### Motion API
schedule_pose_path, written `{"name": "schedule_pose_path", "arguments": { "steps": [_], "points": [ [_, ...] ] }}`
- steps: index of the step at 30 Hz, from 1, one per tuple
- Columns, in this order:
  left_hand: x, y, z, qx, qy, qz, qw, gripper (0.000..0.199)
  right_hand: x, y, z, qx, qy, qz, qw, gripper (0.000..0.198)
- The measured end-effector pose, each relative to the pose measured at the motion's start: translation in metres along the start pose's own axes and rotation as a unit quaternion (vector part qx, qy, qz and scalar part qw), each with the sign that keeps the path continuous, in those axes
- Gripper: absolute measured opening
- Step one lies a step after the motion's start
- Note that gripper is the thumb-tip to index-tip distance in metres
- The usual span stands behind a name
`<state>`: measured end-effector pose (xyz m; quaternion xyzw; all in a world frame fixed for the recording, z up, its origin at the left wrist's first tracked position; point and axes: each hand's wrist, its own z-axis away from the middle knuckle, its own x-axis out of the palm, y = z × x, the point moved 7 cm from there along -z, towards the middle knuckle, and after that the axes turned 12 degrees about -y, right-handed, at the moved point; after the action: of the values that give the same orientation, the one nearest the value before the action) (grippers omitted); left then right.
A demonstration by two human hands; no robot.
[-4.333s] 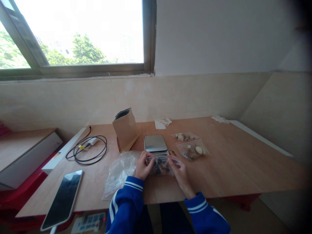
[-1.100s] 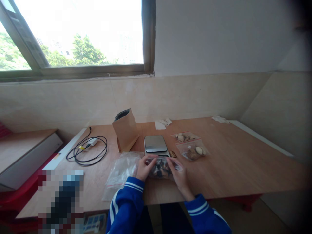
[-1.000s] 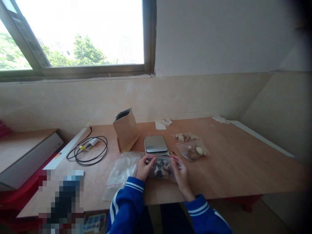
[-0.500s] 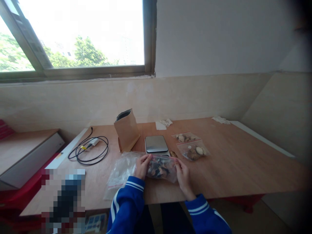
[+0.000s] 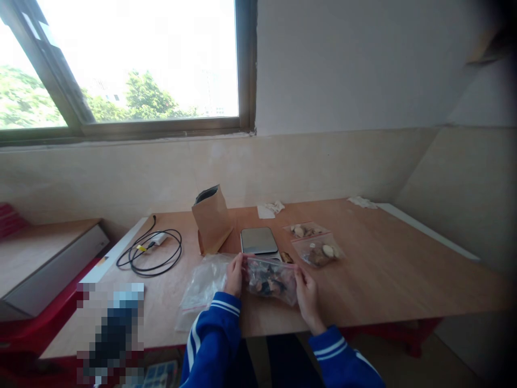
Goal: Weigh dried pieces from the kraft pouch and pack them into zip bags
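Note:
Between my two hands is a clear zip bag [image 5: 270, 283] with a red seal strip, holding dark and tan dried pieces. My left hand [image 5: 233, 276] pinches its upper left corner, and my right hand [image 5: 307, 296] grips its upper right corner. Just beyond the bag sits a kitchen scale [image 5: 259, 240] with a metal top, its front edge partly hidden by the bag. A small brown piece [image 5: 286, 257] lies beside the scale. Left of my left hand, flat clear plastic bags [image 5: 204, 285] rest on the table.
An open brown paper pouch [image 5: 212, 220] stands behind the plastic bags. Two filled zip bags, a nearer one [image 5: 319, 251] and a farther one [image 5: 306, 230], lie right of the scale. A coiled black cable [image 5: 133, 264] is at left. Crumpled white paper [image 5: 271, 209] lies near the wall.
My right hand has shifted slightly right and my left hand slightly up, so the held bag is stretched a little wider. The camera view has tilted a little.

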<state>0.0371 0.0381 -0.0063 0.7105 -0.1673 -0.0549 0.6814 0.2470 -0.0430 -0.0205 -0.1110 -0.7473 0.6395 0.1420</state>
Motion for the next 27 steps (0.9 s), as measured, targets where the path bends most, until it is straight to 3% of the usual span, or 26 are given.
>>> {"name": "schedule_pose_path", "arguments": {
  "steps": [4,8,13,16,19,22,24,27],
  "points": [
    [0.001,0.001,-0.001,0.023,-0.003,-0.020,1.000,0.052,-0.022,-0.004,0.004,0.006,0.015,0.018,1.000,0.057],
    [0.004,0.006,0.000,0.036,-0.021,-0.033,0.999,0.052,-0.058,-0.024,-0.014,-0.008,0.033,0.051,0.998,0.058],
    [0.005,0.008,0.000,0.033,-0.020,-0.032,0.999,0.054,-0.096,-0.052,-0.056,-0.019,-0.033,0.123,0.992,0.053],
    [0.004,0.009,0.002,0.037,-0.018,-0.047,0.998,0.054,-0.125,-0.052,-0.077,-0.014,-0.039,0.220,0.975,0.053],
    [0.001,0.021,0.009,0.099,0.002,-0.141,0.985,0.050,-0.150,-0.054,-0.083,-0.080,0.028,0.357,0.930,0.053],
    [0.003,0.041,0.026,0.221,0.028,-0.298,0.928,0.044,-0.146,-0.064,-0.068,-0.183,0.083,0.437,0.877,0.056],
    [0.007,0.047,0.036,0.278,0.037,-0.367,0.887,0.041,-0.128,-0.082,-0.052,-0.222,0.073,0.441,0.867,0.054],
    [0.011,0.049,0.042,0.302,0.045,-0.407,0.861,0.040,-0.101,-0.145,-0.016,-0.285,0.051,0.407,0.866,0.044]
  ]
}}
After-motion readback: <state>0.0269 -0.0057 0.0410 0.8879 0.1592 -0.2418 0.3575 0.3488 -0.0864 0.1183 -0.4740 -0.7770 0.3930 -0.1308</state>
